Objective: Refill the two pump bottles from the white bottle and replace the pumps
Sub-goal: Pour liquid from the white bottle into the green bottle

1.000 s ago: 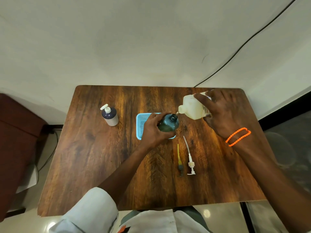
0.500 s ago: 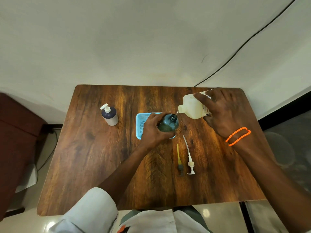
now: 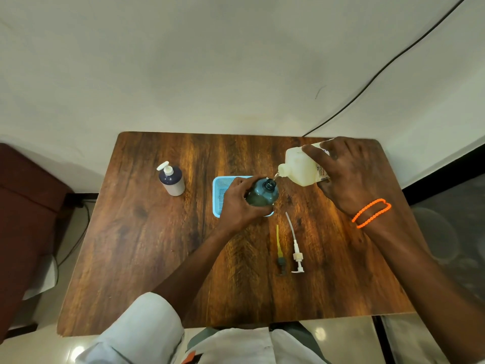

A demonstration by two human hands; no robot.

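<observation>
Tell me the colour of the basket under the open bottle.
Light blue basket, clearest in the head view.

Wooden table point(image 3: 147, 258), off-white wall point(image 3: 210, 61), black cable point(image 3: 380, 72), glossy floor point(image 3: 341, 337)

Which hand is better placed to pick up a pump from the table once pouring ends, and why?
Right, probably. The right hand need only set down the white bottle; both pumps lie nearest it. The left hand steadies the green bottle.

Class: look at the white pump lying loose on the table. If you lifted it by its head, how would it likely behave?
The white pump is small, thin plastic, so probably very light. Its long slim tube would likely flex or sway. Nudged on the table, it might pivot rather than roll, since the spout sticks out sideways.
</observation>
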